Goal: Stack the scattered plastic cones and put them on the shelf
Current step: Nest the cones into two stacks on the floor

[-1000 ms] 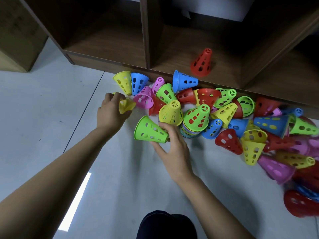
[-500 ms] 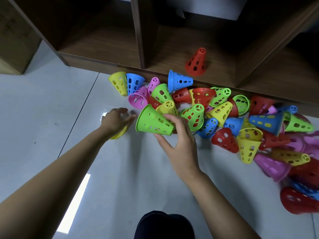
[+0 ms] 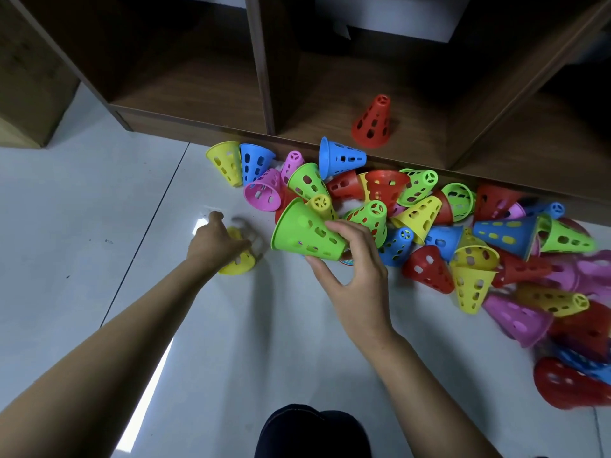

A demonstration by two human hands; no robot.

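My left hand (image 3: 215,247) has set the yellow cone (image 3: 238,264) on the bare floor (image 3: 99,209); its fingers are blurred, so I can't tell its grip. My right hand (image 3: 358,279) has lifted the green cone (image 3: 302,231) off the pile by its narrow end, ready for stacking, I judge.

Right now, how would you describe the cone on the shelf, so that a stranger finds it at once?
Find the dark wooden shelf along the top of the view, behind the pile of coloured cones on the pale floor. In its middle compartment one red cone stands upright on its wide end. It is the only cone on the shelf, apart from the pile.
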